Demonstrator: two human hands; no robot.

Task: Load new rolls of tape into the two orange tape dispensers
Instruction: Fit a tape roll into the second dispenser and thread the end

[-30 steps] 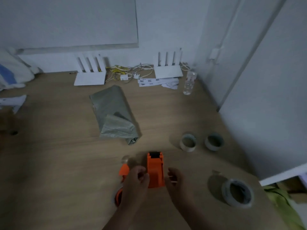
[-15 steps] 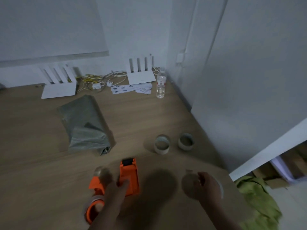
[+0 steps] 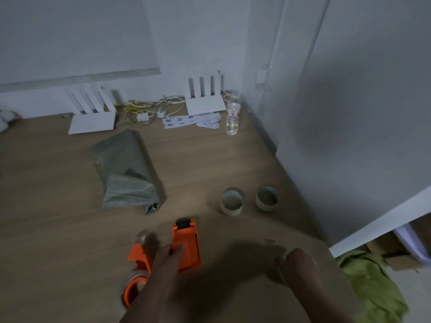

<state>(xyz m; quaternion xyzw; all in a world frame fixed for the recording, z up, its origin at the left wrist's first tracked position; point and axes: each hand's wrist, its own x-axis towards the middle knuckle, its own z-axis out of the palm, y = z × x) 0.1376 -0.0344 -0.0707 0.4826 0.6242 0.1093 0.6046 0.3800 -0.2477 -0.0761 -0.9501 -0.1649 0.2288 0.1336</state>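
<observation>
An orange tape dispenser [image 3: 187,245] stands on the wooden table, and my left hand [image 3: 166,262] grips its near left side. A second orange dispenser [image 3: 138,257] lies just left of it, partly behind my left hand, with a pale ring around its near end [image 3: 134,283]. My right hand [image 3: 299,264] is curled over a large tape roll [image 3: 286,252] near the table's right edge, and only a sliver of the roll's rim shows. Two smaller tape rolls [image 3: 232,202] [image 3: 267,198] stand side by side farther back.
A folded grey bag [image 3: 124,171] lies beyond the dispensers. Two white routers [image 3: 93,122] [image 3: 205,107], cables, papers [image 3: 191,120] and a water bottle [image 3: 233,115] line the back wall. A white panel closes the right side, with a green cloth [image 3: 373,290] below the table edge.
My right hand left the upright dispenser and moved right onto the large tape roll. My left hand stayed on the dispenser. The view swung to the right.
</observation>
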